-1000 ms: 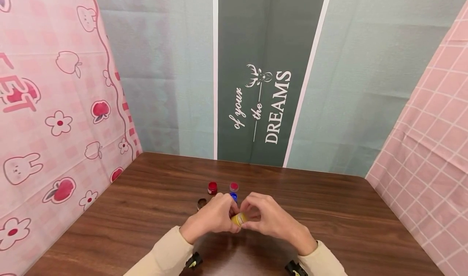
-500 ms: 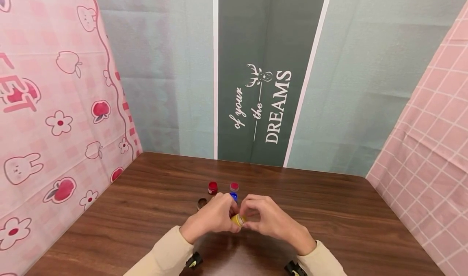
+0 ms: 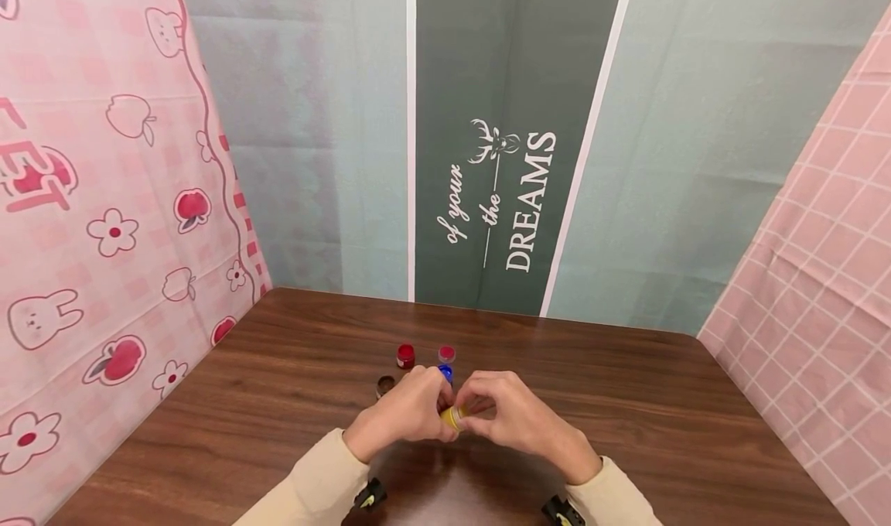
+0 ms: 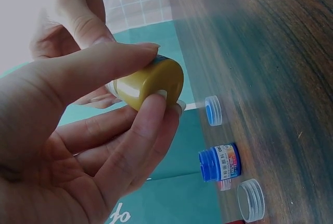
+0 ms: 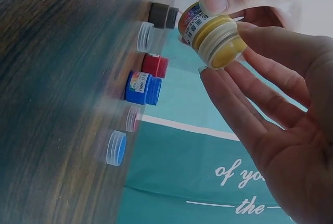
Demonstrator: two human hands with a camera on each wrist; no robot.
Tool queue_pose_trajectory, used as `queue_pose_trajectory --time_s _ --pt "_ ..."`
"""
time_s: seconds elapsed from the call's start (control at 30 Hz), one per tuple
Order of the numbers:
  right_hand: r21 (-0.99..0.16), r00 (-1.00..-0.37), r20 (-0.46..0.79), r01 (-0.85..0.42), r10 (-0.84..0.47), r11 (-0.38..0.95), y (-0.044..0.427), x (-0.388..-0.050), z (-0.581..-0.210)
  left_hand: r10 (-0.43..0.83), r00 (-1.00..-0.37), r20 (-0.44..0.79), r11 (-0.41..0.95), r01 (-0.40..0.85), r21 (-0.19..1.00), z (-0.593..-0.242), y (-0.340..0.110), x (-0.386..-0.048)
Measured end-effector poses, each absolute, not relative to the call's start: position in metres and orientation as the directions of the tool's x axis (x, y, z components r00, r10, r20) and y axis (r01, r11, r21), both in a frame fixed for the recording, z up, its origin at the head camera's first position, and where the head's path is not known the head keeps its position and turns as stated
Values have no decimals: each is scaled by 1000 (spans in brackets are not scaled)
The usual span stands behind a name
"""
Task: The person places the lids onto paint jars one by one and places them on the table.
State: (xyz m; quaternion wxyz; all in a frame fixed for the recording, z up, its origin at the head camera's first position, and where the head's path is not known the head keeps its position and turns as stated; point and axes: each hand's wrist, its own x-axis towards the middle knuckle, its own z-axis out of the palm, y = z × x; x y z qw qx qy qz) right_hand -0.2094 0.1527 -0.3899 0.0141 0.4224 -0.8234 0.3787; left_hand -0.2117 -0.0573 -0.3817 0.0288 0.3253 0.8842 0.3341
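Yellow paint jar [image 3: 452, 418] is held tilted above the near middle of the tabletop [image 3: 306, 340], between two hands. The left hand [image 3: 416, 406] grasps its body, thumb on one side and fingertips opposite, parted only by the jar's width. The right hand [image 3: 518, 414] pinches the clear lid [image 5: 228, 52] between thumb and fingertip, its other fingers loosely bent; yellow shows through that lid. Just beyond the hands stand an uncapped blue jar [image 5: 138, 87] and, farther left, a dark jar [image 3: 385, 387]. A loose transparent lid [image 5: 145, 37] lies between those two; a blue-lined lid [image 5: 116, 148] lies right of the blue jar. Farther off are a red jar [image 3: 406, 356] and, right of it, a red-tinted lid [image 3: 447, 353]. Past the far edge hangs a dark green panel [image 3: 515, 70] lettered DREAMS.
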Motion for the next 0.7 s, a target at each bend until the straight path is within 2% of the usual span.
queue_pose_trajectory --time_s 0.5,0.7 --pt "-600 -694 317 -674 -646 430 152 -210 -390 591 -791 158 568 547 615 -380 -58 -211" --pt "-615 -659 340 -695 -671 372 156 -210 -390 592 -788 169 563 554 613 -379 -60 -213"
